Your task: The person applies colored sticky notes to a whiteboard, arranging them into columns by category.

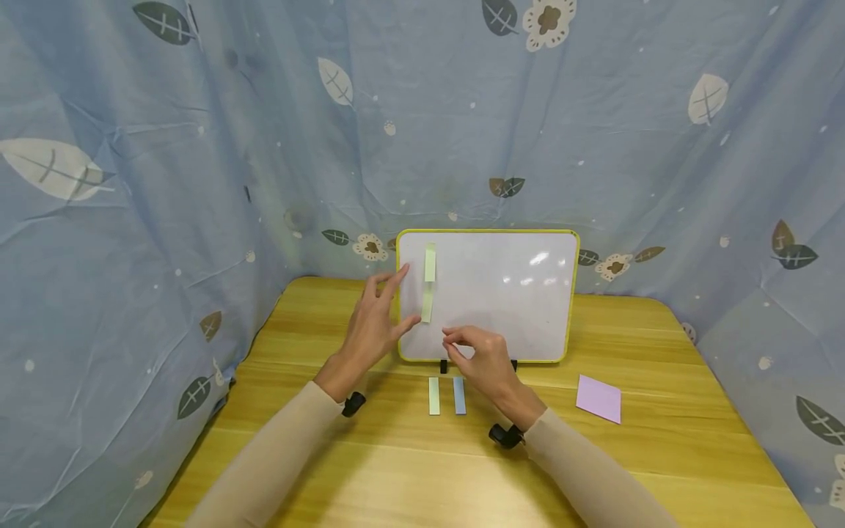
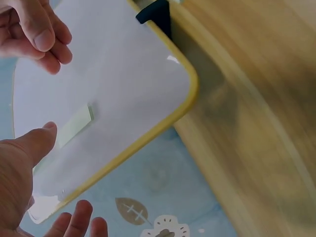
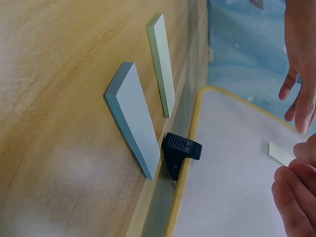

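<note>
Two pale green sticky strips are on the whiteboard point(image 1: 502, 293), one above the other near its left side: the upper strip point(image 1: 430, 262) and the lower strip point(image 1: 428, 302). My left hand point(image 1: 371, 326) is at the board's left edge, fingers spread, its thumb beside the lower strip and nothing in its grasp. Low in front of the board, my right hand point(image 1: 488, 363) has its thumb and fingertips drawn together; no thing shows between them. On the table below lie a green sticky-note pad point(image 3: 162, 66) and a blue sticky-note pad point(image 3: 134, 118), side by side.
A square purple sticky-note pad point(image 1: 599, 399) lies to the right on the wooden table point(image 1: 422, 469). Black stand feet point(image 3: 180, 148) hold up the board's yellow-framed lower edge. Behind and at both sides hangs a blue patterned curtain point(image 1: 422, 147).
</note>
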Motion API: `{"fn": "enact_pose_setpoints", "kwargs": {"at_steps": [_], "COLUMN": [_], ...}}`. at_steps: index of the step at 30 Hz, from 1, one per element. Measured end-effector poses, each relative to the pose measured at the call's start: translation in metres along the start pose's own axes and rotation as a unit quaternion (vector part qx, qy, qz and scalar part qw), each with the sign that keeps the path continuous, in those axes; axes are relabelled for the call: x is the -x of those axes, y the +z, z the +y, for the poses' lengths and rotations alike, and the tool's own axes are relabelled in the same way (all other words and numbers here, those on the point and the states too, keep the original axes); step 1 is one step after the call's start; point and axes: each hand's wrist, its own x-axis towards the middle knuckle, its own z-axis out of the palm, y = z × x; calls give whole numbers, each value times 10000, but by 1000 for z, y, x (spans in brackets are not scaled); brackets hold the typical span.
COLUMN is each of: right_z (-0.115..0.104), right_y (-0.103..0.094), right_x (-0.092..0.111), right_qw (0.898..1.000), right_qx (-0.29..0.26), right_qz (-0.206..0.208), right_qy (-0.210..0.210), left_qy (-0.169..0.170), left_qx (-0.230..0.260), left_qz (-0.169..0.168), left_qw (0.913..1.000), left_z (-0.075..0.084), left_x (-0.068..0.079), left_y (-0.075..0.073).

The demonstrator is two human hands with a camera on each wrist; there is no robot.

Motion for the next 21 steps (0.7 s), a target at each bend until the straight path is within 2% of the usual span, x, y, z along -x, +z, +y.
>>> {"fn": "enact_pose_setpoints", "kwargs": {"at_steps": [7, 12, 21], "right_z": [0, -1, 0], "right_y": [-2, -5, -5], "right_x": [4, 8, 13], "right_qw": [9995, 9989, 9970], "right_qx": [192, 198, 268], "right_qz": [-237, -412, -720], "right_qy": [-35, -30, -74], "left_qy": [263, 595, 823], "left_qx": [-133, -104, 17], "left_qz": [-68, -174, -982], "left_qw": [9995, 9980, 9918], "left_z": [2, 3, 3], "left_x": [18, 32, 51], "left_y": [-1, 3, 14]}}
